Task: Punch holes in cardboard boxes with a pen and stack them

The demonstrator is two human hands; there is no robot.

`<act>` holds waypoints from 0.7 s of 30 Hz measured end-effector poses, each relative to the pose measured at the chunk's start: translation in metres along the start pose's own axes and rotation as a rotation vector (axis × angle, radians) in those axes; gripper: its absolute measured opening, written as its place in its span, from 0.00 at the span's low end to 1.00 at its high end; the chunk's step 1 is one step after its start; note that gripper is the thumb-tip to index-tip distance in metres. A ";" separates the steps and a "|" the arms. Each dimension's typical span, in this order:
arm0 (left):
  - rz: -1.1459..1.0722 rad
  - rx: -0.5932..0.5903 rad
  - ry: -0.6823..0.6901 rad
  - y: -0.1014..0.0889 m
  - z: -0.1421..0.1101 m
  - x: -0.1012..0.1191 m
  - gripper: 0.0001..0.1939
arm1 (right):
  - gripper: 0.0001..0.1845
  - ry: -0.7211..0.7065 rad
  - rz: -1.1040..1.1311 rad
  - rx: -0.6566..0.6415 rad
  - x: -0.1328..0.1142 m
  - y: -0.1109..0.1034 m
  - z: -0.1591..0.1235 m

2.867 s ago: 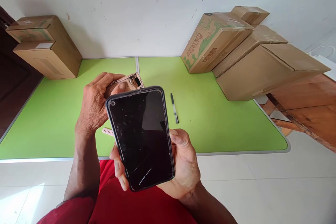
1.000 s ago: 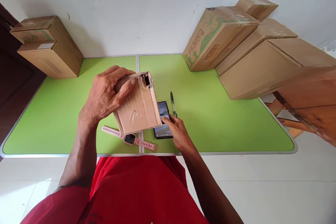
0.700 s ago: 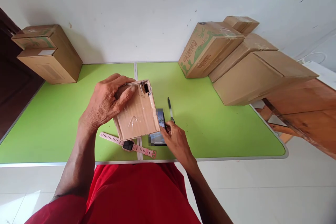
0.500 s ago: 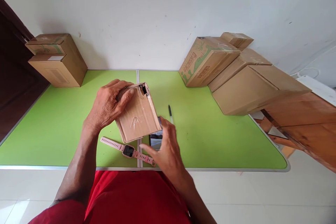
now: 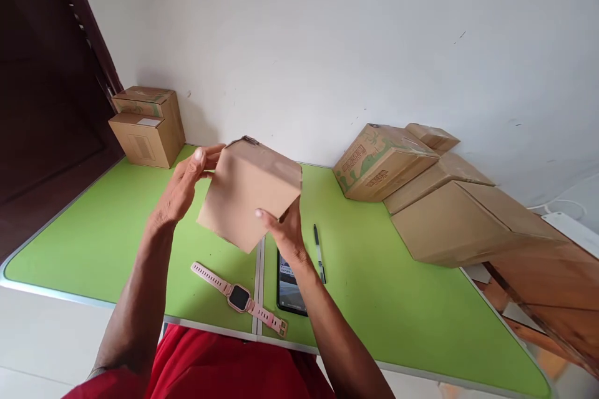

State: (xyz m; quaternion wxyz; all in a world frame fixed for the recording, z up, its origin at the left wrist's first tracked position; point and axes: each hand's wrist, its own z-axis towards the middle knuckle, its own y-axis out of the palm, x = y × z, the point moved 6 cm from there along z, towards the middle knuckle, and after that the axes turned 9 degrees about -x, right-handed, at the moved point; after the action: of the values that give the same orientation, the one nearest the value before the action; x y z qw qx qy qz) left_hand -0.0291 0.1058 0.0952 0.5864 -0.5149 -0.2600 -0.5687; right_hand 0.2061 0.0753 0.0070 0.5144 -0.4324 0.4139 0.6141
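Our view has swung, so more of the wall [image 5: 281, 43] shows above the green tabletop [image 5: 384, 299]. The cartons [image 5: 461, 221] at the right and the boxes [image 5: 145, 140] at the far left stand as they did, well apart from what we are handling.

The small cardboard box [image 5: 250, 193] is what has really changed: we have turned it, and a plain, broad face is towards us where the ridged side with the torn hole was. It is up off the tabletop, tilted, between our hands, with a dark, ragged spot at its top edge.

Our right hand [image 5: 292, 237] has left the phone and gone to the box. Its fingers are closed on the lower right corner, thumb pressed on the broad face, so we judge that this hand now bears the weight. Our left hand [image 5: 180, 190] has loosened its grip; its fingers are spread open at the left edge with the thumb raised, and we cannot tell how firmly they touch.

The phone [image 5: 290, 290] lies face up, screen lit, partly hidden under our right forearm. The pink watch [image 5: 239, 298] lies stretched out to its left, and the pen [image 5: 319, 252] lies just beyond its right side.
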 end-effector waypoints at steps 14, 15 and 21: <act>0.397 0.102 0.041 -0.002 -0.083 -0.027 0.35 | 0.37 0.444 0.458 0.046 0.005 -0.012 0.002; 0.439 0.095 0.055 0.000 -0.089 -0.023 0.36 | 0.37 0.456 0.454 0.024 0.008 -0.010 0.003; 0.316 0.179 0.094 0.039 -0.124 -0.018 0.55 | 0.42 0.436 0.484 0.053 0.020 0.017 0.012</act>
State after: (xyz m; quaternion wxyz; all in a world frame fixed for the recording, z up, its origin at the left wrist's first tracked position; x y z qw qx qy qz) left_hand -0.0313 -0.0056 0.0258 0.7234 -0.4679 -0.1977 -0.4677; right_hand 0.1862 0.0896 -0.0075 0.2639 -0.4290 0.6209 0.6007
